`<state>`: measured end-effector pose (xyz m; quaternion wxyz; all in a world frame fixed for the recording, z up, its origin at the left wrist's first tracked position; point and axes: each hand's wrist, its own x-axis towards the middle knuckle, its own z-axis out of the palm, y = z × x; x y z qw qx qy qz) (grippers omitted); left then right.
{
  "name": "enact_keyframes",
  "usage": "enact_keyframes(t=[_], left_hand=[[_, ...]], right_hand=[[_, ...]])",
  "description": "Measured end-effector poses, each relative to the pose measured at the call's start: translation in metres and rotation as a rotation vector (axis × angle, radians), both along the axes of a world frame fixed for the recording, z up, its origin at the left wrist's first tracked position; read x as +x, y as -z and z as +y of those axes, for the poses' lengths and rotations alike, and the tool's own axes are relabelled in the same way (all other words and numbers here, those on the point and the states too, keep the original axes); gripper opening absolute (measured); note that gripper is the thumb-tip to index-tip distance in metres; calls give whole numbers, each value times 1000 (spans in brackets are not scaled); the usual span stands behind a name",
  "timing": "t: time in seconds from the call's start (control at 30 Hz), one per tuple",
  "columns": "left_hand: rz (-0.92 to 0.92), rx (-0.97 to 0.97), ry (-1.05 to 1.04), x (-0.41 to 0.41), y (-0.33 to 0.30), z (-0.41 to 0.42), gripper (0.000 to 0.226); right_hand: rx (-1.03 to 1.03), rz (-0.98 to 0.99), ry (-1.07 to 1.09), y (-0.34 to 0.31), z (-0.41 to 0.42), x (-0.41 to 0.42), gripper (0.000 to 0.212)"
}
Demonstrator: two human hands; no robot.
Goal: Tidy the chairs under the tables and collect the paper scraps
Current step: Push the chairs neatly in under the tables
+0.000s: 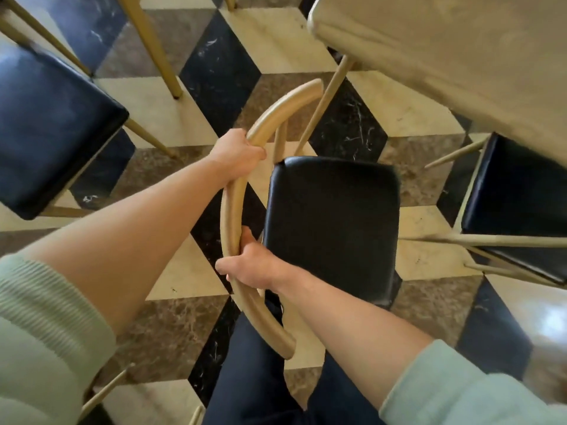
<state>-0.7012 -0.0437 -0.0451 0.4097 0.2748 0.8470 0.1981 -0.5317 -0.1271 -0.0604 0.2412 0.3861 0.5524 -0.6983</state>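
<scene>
A chair with a black padded seat [331,222] and a curved gold backrest rail [230,210] stands in the middle of the view, its seat pointing toward the beige table [445,65] at the upper right. My left hand [237,154] grips the upper part of the rail. My right hand [251,265] grips its lower part. The seat's far edge lies just short of the table's edge. No paper scraps show.
A second black-seated chair [52,133] stands at the left, and a third [515,210] sits partly under the table at the right. Gold legs [153,47] of other furniture cross the top left. The floor is a beige, brown and black cube-pattern tile [291,47].
</scene>
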Motion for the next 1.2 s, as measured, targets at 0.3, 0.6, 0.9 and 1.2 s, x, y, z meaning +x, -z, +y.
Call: enact_keyframes(t=[0.3, 0.6, 0.9, 1.2], left_hand=[[-62, 29, -329, 55, -11, 41, 34], [-394, -62, -836, 174, -13, 109, 47], [-592, -156, -647, 213, -33, 151, 45], [-514, -283, -234, 163, -47, 105, 74]], right_hand=[[108, 61, -34, -15, 83, 90, 55], [764, -101, -424, -30, 240, 231, 47], [927, -104, -317, -50, 315, 303, 27], [833, 60, -233, -66, 303, 251, 59]])
